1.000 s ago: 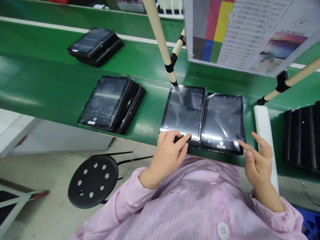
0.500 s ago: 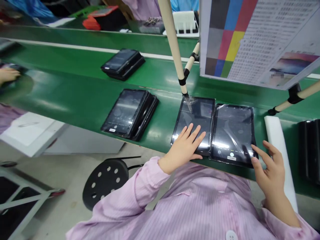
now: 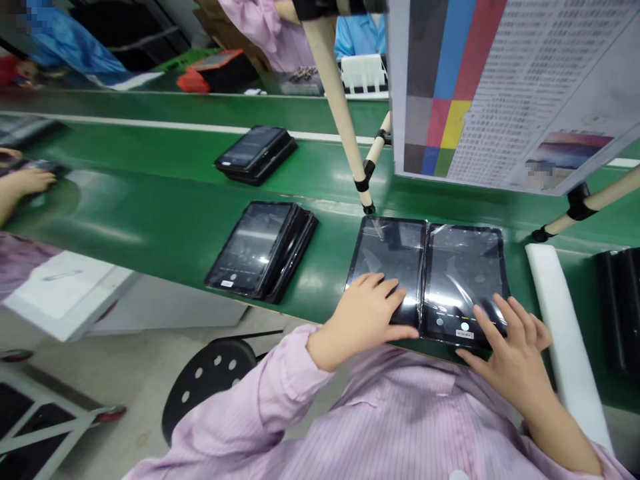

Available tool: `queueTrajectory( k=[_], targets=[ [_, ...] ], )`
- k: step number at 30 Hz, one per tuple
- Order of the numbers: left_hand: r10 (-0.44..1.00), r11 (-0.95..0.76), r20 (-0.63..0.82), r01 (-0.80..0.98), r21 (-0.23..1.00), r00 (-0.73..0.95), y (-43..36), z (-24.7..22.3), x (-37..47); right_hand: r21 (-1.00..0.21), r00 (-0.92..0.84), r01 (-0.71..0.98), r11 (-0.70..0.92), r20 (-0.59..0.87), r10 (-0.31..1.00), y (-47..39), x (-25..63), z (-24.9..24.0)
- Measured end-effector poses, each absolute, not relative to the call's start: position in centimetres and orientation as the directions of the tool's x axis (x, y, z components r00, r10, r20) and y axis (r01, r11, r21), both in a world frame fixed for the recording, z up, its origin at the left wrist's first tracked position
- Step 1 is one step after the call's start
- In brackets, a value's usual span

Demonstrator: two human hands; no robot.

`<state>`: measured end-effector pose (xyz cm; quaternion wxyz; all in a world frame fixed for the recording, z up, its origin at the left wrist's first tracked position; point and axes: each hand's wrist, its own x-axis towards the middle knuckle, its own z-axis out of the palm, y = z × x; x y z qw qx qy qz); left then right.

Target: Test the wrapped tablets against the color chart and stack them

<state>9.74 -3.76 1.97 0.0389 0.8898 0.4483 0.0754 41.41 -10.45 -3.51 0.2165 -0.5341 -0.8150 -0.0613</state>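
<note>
Right hand (image 3: 517,357): shifted inward since the earlier frame, fingers spread over the lower edge of the right tablet (image 3: 465,260). Left hand (image 3: 361,320): open across the left tablet (image 3: 395,250), clamping nothing; hands apart. Both tablets: side by side on the table (image 3: 160,227), apparently mid-handling; right one lit. Leftward: nearer stack (image 3: 254,250), farther stack (image 3: 256,150); whether finished or waiting, unclear.

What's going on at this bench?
A person's left hand is spread over the lower part of the left tablet. The right hand is at the lower right of the right tablet, fingers over its screen; contact is unclear. The tablets lie side by side on the green bench, below a chart.
</note>
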Motion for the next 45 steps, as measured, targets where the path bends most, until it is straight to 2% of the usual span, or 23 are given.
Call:
queueTrajectory(
  k=[3,6,11,17,26,33,39,45],
  targets=[
    [0.881,-0.459,0.012,0.849,0.263,0.473,1.5,4.0,11.7,-0.119,-0.312,0.901,0.417,0.49,0.814,-10.1,41.0,-4.1],
    [0.922,-0.377,0.025,0.881,0.285,0.386,7.6,3.7,14.1,-0.12,-0.288,0.906,0.407,0.53,0.798,-9.9,41.1,-4.3],
    [0.936,-0.29,-0.093,0.895,0.338,0.338,13.2,1.5,16.5,-0.116,-0.214,0.934,0.339,0.578,0.788,-10.5,41.4,-4.7],
    [0.936,-0.246,-0.151,0.899,0.361,0.317,13.9,1.8,16.8,-0.158,-0.158,0.936,0.314,0.608,0.778,-10.7,41.8,-5.7],
    [0.933,-0.225,-0.185,0.903,0.367,0.308,14.2,2.0,18.0,-0.099,-0.164,0.948,0.303,0.664,0.729,-10.8,41.8,-5.7],
    [0.925,-0.261,-0.176,0.901,0.347,0.337,14.6,1.4,18.0,-0.173,-0.1,0.954,0.244,0.582,0.807,-11.8,40.8,-5.2],
    [0.888,-0.359,-0.136,0.845,0.396,0.44,14.8,1.1,16.2,-0.241,-0.138,0.912,0.331,0.58,0.803,-11.6,41.5,-4.5],
    [0.904,-0.346,-0.093,0.843,0.413,0.416,14.7,0.7,16.5,-0.281,-0.127,0.887,0.367,0.615,0.778,-10.4,41.2,-3.6]
  ],
)
